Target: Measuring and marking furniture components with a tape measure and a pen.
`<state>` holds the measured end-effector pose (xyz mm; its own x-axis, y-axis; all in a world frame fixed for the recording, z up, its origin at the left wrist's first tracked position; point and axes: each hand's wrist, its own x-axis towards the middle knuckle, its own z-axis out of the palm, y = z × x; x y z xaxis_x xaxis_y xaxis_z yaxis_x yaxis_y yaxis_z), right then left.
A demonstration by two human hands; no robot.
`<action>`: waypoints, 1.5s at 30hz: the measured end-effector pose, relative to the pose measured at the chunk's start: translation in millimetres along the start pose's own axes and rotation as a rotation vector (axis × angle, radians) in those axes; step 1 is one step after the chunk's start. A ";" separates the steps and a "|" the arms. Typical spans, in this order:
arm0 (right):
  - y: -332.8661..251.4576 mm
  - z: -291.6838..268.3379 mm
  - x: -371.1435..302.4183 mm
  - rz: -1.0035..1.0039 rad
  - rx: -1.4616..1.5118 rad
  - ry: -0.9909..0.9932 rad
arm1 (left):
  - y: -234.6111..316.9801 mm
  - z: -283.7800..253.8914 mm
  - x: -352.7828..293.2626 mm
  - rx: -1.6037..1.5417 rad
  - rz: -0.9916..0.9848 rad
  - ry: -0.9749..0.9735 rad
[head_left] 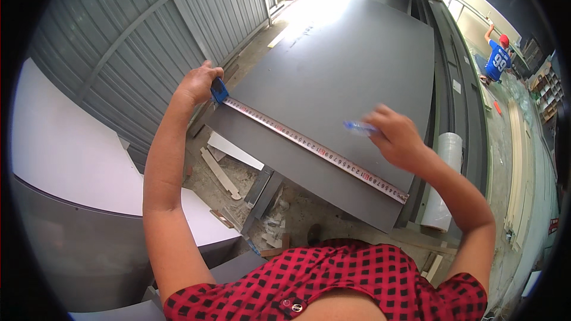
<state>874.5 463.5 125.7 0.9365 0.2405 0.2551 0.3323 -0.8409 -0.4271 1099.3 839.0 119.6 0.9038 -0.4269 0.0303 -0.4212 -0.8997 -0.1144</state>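
Left hand [202, 83] closed round blue tape measure [219, 91] at left edge of grey panel [339, 59]; blade [315, 148] spans to right edge. Right hand [397, 137] blurred, fingers curled round blue pen [360, 127] above panel.

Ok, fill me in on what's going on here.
The person's left hand holds a boxy, blue-and-dark tape measure by the left edge of a large, flat, dark grey panel. The measure's pale metal blade lies across the panel to about its right edge. The right hand, blurred, grips a slim, blue pen-like tool over the panel. Farther off, a co-worker in a blue shirt has an arm raised.
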 end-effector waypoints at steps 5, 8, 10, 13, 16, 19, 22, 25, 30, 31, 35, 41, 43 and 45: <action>17.8 -12.6 -104.9 0.231 -0.074 -0.024 | 6.2 -6.4 2.7 0.001 0.037 -0.007; 12.1 -1.5 -130.0 0.325 -0.055 0.072 | 4.6 -3.8 1.4 0.009 0.011 -0.028; 10.0 9.2 -140.1 0.343 -0.018 0.153 | 8.2 -5.6 0.7 0.009 -0.009 -0.032; 11.6 14.7 -147.6 0.449 0.156 0.153 | 9.3 -3.0 2.1 0.021 -0.007 -0.025; 14.6 19.4 -153.9 0.532 0.345 0.128 | 7.8 -0.3 5.1 0.010 0.008 -0.047; 5.5 24.9 -159.3 0.469 0.472 0.207 | 8.4 -2.1 1.6 0.006 0.003 -0.011; 7.1 30.0 -159.3 0.492 0.567 0.254 | 4.8 -3.0 1.7 0.012 0.016 0.007; 7.4 32.2 -156.6 0.494 0.561 0.281 | 0.2 -2.2 -6.8 -0.010 0.014 0.031; 21.9 16.6 -165.8 0.526 0.590 0.340 | 26.1 -12.9 -35.4 -0.092 0.118 0.127; 26.8 5.6 -169.5 0.571 0.647 0.335 | 39.0 -21.8 -44.3 -0.108 0.132 0.151; 7.1 -52.3 -148.5 0.570 0.871 0.301 | 77.7 -34.0 -90.6 -0.228 0.165 0.195; -12.0 -69.8 -96.1 0.351 0.930 0.176 | 157.4 -32.4 -153.2 -0.447 0.156 0.337; -21.1 -65.3 -79.5 0.261 0.918 0.061 | 185.3 -37.8 -175.2 -0.512 0.106 0.376; -35.4 -62.6 -63.2 0.215 0.934 -0.023 | 205.2 -34.2 -197.9 -0.523 0.068 0.401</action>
<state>796.5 447.7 179.0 0.9866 0.1435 0.0778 0.0986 -0.1443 -0.9846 831.4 735.8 124.1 0.8178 -0.3943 0.4191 -0.5494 -0.7519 0.3645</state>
